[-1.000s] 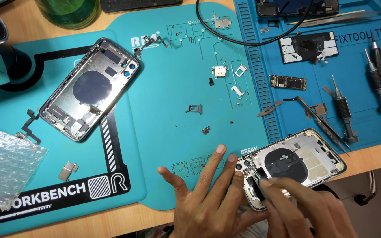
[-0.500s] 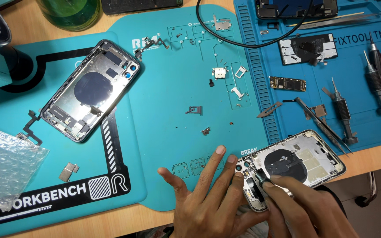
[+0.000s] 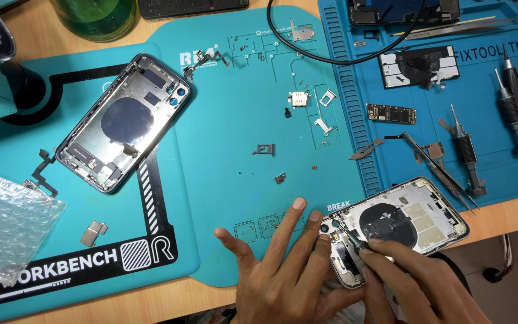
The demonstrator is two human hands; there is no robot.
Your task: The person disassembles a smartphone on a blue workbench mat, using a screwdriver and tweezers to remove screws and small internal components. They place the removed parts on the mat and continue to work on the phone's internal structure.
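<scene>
Both hands, the left hand (image 3: 283,273) and the right hand (image 3: 415,288), are bare: no gloves, rings or sleeves visible.

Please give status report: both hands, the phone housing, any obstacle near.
Left hand flat, steadying white phone housing. Right hand holds small screwdriver, tip at housing's corner. Tweezers lie close beside, not blocking.

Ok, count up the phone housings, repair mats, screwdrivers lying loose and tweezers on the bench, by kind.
Opened phone housings: 2, one dark-framed, one silver under the left hand and right hand
Repair mats: 2, teal and blue
Loose screwdrivers: 2
Tweezers: 1
Total: 7
</scene>
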